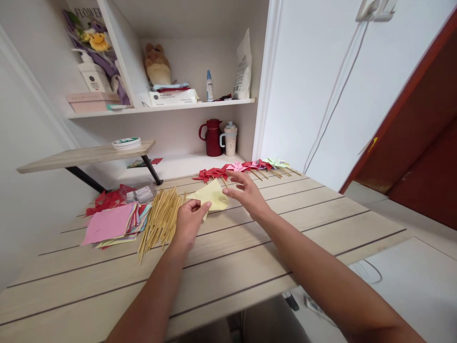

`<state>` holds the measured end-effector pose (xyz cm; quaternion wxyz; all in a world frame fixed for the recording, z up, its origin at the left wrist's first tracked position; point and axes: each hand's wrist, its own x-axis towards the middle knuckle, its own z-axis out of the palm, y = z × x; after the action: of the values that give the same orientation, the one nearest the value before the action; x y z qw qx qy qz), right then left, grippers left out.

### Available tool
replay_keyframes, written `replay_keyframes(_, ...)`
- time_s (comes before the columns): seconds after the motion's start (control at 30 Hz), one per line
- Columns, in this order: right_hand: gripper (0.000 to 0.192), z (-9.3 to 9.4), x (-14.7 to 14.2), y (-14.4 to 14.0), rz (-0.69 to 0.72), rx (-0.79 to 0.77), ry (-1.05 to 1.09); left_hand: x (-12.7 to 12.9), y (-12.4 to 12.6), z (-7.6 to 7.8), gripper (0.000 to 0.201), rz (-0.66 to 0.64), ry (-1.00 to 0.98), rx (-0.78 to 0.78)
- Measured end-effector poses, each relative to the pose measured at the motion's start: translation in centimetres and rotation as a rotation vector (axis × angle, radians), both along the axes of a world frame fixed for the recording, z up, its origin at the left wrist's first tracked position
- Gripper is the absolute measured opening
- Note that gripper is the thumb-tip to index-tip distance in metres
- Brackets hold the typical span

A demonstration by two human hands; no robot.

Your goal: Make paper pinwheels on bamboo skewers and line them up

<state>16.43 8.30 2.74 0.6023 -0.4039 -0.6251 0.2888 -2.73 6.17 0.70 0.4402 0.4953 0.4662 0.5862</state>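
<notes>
Left fingers: thumb and fingers of left hand (189, 220) pinched together on near corner of yellow paper (211, 195).
Right fingers: right hand (246, 190) fingers spread apart, tips touching the paper's right edge, not clamped.
Paper: yellow sheet, folded to a triangle shape, lay on wooden table (250, 247) between both hands.
Left of hand: bundle of wooden sticks (160, 220) just beside left hand; stack of coloured paper squares (110, 224) further left.
Behind: row of paper pinwheels (246, 167) along table's far edge.
Shelf: red jug (213, 137), cup beside it.
</notes>
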Motion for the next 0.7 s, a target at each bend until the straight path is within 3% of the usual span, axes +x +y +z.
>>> replay_keyframes(0.1,0.059,0.09,0.64,0.44,0.196,-0.146,0.090,0.26,-0.26,0.32,0.024,-0.017,0.040,0.028)
replay_keyframes(0.2,0.052,0.27,0.79,0.47,0.302,-0.221,0.111,0.21,-0.14,0.24,0.022,-0.031,0.044,0.051)
replay_keyframes(0.5,0.034,0.61,0.67,-0.11,0.403,-0.297,0.040,-0.07,0.18,-0.17,0.017,-0.052,0.239,0.141)
replay_keyframes(0.7,0.035,0.40,0.58,-0.35,0.460,-0.314,0.017,0.11,-0.14,0.16,0.018,-0.076,0.255,0.161)
